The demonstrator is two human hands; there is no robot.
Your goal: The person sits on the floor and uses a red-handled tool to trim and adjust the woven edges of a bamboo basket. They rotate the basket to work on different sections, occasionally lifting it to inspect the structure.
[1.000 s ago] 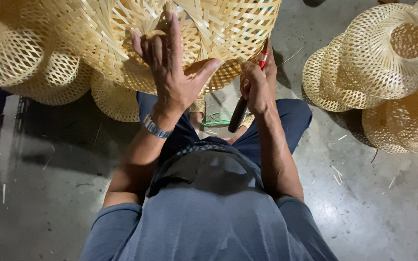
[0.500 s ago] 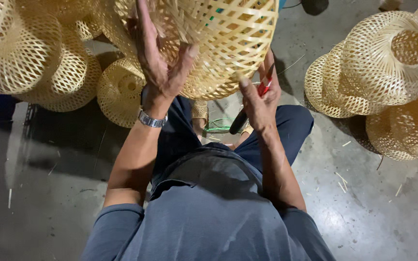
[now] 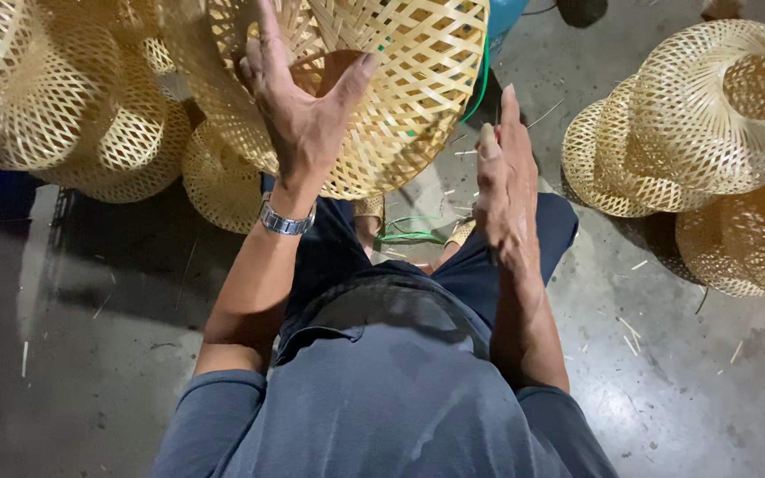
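At the left, stacked woven bamboo shades (image 3: 55,97) sit on the concrete floor (image 3: 90,354). Left hand (image 3: 298,115) lies spread, fingers released, against the raised bamboo basket (image 3: 400,80); light, springy, fragile lattice, best held at its rim. Right hand (image 3: 506,186), apart, looks loosely curled; whether it holds anything cannot be told. More shades (image 3: 710,115) pile rightward among scattered slivers.
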